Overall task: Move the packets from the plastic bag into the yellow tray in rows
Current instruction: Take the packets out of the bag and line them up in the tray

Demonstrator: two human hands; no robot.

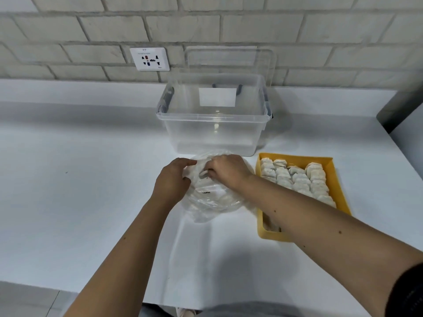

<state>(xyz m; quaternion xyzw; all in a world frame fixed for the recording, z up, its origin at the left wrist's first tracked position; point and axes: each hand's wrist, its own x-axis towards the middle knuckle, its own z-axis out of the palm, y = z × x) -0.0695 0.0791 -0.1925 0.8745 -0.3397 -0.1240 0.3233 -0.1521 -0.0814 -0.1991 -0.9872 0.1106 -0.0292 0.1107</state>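
A crumpled clear plastic bag (211, 197) lies on the white counter in front of me. My left hand (172, 179) grips its left edge. My right hand (225, 170) reaches into the bag's mouth from the right with fingers curled; what they hold is hidden by the plastic. To the right sits the yellow tray (341, 197) with several white packets (297, 177) lying in rows across its far part. My right forearm crosses over the tray's near left corner.
A clear plastic storage box (212, 131) stands open just behind the bag, its lid leaning on the brick wall. A wall socket (150, 59) is at the back left. The white counter (80, 179) stretches to the left and toward me.
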